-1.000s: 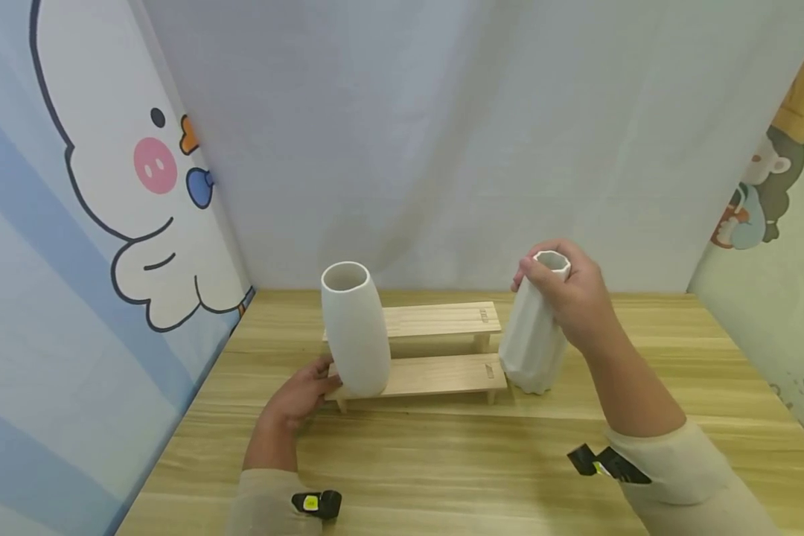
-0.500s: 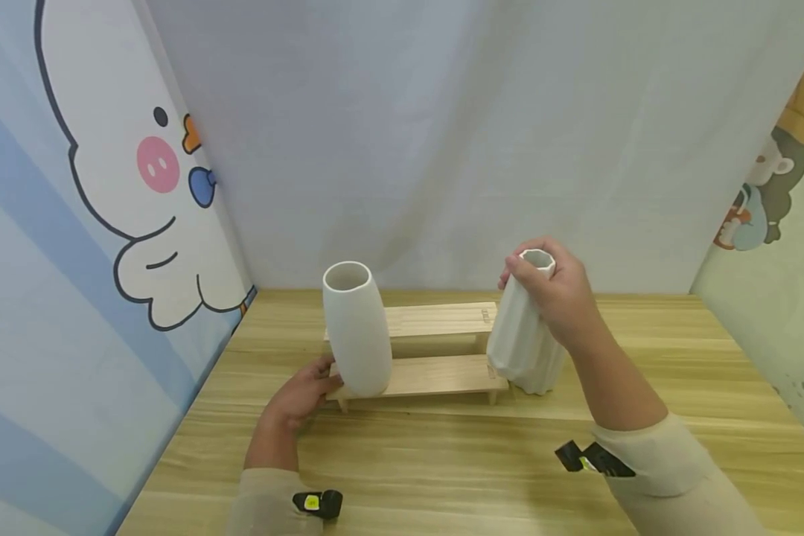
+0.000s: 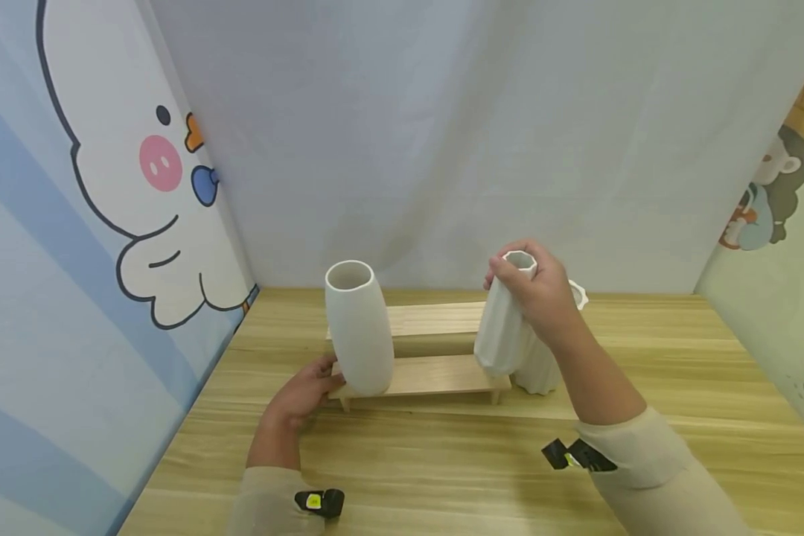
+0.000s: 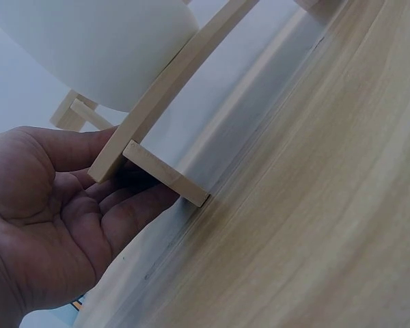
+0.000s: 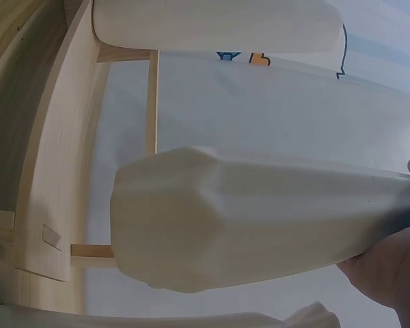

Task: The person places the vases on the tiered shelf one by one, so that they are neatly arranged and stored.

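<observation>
Holding the faceted vase (image 3: 499, 329) mouth up, long axis nearly vertical.

A screened-off booth; grey backdrop (image 3: 415, 149), cartoon-printed side panels (image 3: 100, 223), wood-grain table (image 3: 429, 469).

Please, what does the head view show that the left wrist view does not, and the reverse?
Only head: the right hand holding a ribbed vase, another vase partly hidden behind.
Only left wrist: the left hand seen from its palm side.
Both: that hand at the front stand, the smooth vase on it, the table.
</observation>
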